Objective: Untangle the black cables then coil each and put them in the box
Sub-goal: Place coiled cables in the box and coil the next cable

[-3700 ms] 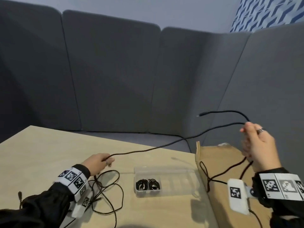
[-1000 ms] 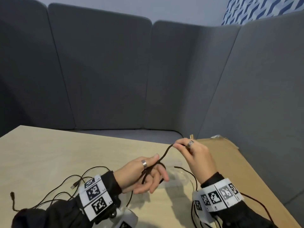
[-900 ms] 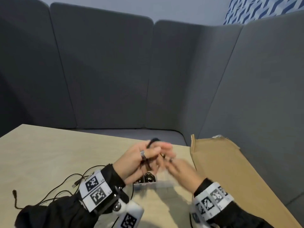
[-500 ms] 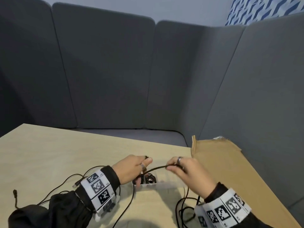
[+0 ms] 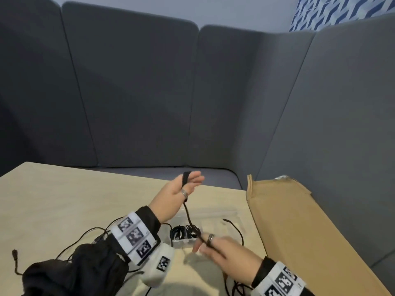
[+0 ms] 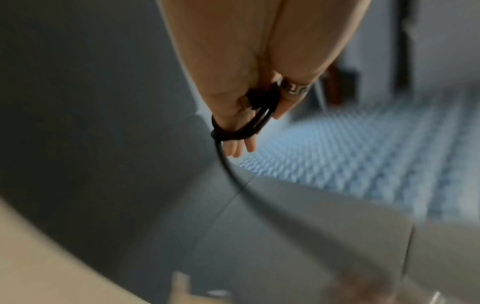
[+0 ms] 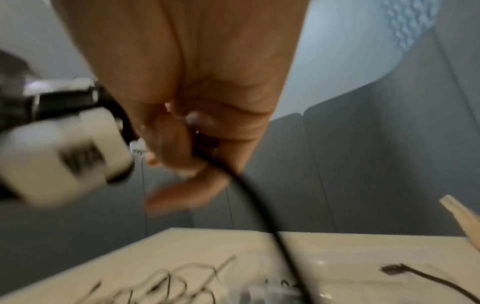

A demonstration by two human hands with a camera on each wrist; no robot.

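Observation:
A black cable (image 5: 187, 211) runs steeply between my two hands. My left hand (image 5: 189, 182) is raised over the table with its fingers straight. Loops of the cable (image 6: 241, 131) are wound round those fingers, and the thumb pins the plug end against them. Lower down, my right hand (image 5: 210, 244) pinches the same cable (image 7: 259, 205) just above the clear plastic box (image 5: 215, 214). Coiled black cables (image 5: 183, 231) lie in the box's left compartment. The cable's free end (image 5: 227, 220) hangs over the box.
More loose black cables (image 5: 85, 238) lie on the wooden table (image 5: 74, 199) by my left sleeve. A flat cardboard sheet (image 5: 299, 231) covers the table's right side. Grey sofa backs (image 5: 139, 92) rise behind the table.
My left hand has risen with the cable wound on its fingers, and my right hand has dropped toward the box. The cable between them went from nearly level to steep.

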